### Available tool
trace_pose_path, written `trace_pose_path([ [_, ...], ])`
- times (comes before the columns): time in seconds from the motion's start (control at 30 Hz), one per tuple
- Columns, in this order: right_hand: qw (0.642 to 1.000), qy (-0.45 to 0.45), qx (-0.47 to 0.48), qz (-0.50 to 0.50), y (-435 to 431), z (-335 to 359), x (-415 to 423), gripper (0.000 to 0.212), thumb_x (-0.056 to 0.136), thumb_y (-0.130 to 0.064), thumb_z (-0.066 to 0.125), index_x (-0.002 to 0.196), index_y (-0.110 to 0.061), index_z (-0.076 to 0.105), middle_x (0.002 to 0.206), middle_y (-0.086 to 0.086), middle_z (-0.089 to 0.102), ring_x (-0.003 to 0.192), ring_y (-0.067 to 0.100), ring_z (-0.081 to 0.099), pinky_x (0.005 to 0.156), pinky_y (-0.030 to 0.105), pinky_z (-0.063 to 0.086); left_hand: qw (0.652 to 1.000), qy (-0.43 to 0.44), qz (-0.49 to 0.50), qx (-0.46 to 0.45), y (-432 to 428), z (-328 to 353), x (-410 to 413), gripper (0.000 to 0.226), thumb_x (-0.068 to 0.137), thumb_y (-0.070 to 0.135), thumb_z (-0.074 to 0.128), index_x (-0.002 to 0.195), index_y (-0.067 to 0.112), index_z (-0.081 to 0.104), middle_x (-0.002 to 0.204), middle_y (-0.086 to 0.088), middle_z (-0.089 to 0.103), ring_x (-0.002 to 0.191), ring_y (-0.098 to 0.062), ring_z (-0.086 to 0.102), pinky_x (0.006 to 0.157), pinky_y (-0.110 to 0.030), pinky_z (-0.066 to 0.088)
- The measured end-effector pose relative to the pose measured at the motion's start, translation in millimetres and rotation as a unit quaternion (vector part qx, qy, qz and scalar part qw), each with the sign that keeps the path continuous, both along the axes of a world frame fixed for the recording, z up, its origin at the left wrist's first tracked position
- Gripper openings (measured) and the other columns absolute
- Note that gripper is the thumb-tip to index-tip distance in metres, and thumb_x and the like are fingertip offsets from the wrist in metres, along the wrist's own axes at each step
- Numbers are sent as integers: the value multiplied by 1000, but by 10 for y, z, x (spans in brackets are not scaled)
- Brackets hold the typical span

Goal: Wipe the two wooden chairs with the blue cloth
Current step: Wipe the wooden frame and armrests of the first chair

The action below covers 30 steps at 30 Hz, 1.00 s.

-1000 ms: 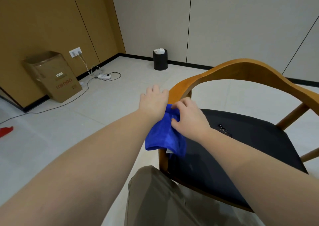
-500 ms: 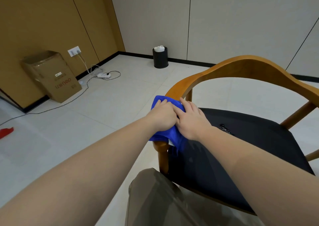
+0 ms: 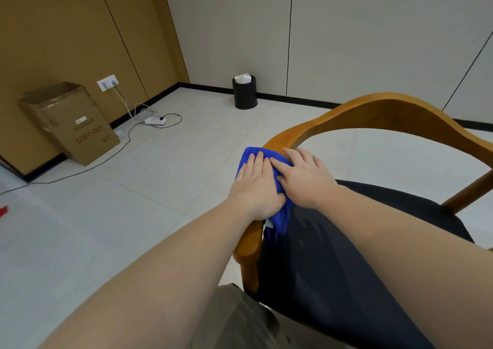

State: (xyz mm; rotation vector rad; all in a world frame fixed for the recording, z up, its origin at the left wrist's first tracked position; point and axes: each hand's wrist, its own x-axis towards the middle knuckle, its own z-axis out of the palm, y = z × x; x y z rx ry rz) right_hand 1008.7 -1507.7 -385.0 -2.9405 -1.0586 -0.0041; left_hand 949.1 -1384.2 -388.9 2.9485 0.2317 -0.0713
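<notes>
Blue cloth (image 3: 253, 153) of soft fabric lies draped over the curved arm of the wooden chair (image 3: 373, 108) with the black padded seat, its lower end hanging down under the wrists toward the seat. Both hands press flat on it, fingers extended and grasping nothing: the left hand (image 3: 254, 188) on the outer side, the right hand (image 3: 306, 179) touching it. Far beyond the fingertips stands a round black waste bin (image 3: 245, 92); well to the left sits a brown cardboard box (image 3: 72, 124).
</notes>
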Motion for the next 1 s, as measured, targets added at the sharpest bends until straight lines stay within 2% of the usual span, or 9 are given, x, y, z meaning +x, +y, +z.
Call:
trace_pose_path([
  [0.1,999,-48,6,24,5,22,128,49,106,-41,32,153,-30,30,161,4,23,148,28,18,121,47,18,1000,-9,-16,10,33,25,134,90,90,48,51,159,11,6,167,-10,0,153,-26,-4,124,-44,7],
  [0.2,985,-134,20,106,0,55,218,40,99,-30,53,138,-21,56,148,3,47,138,26,38,118,43,27,1000,-1,2,23,50,12,262,96,88,53,50,159,11,1,166,-9,-5,153,-26,-9,124,-45,4],
  [0.27,977,-147,49,144,9,38,290,40,91,-22,65,130,-15,64,140,5,56,132,25,47,114,41,35,1000,1,8,23,57,14,357,100,86,55,52,159,12,-2,166,-9,-7,153,-25,-10,124,-44,3],
  [0.4,989,-31,60,132,17,3,430,56,96,-19,58,149,-18,41,154,-2,39,139,15,40,112,32,40,1000,16,-13,6,140,50,555,105,83,54,57,159,11,0,166,-9,-7,153,-24,-9,124,-43,6],
  [0.57,993,7,53,104,-66,-51,648,68,100,-23,51,158,-19,16,165,-2,14,151,14,14,120,31,26,999,13,-35,4,177,28,784,105,80,55,59,159,13,3,167,-6,-3,153,-21,-6,124,-41,8],
  [0.7,993,-31,52,102,-104,-117,825,67,101,-29,48,158,-19,16,165,0,16,152,17,11,124,34,12,998,5,-51,25,136,26,1015,103,81,54,59,159,14,5,167,-6,-1,153,-22,-3,124,-41,9],
  [1.0,992,-83,47,79,-185,-154,1191,62,101,-27,49,157,-21,23,163,0,25,151,19,18,124,40,10,996,20,-80,39,103,15,1464,100,86,52,57,159,13,1,167,-6,-4,153,-21,-4,124,-40,9],
])
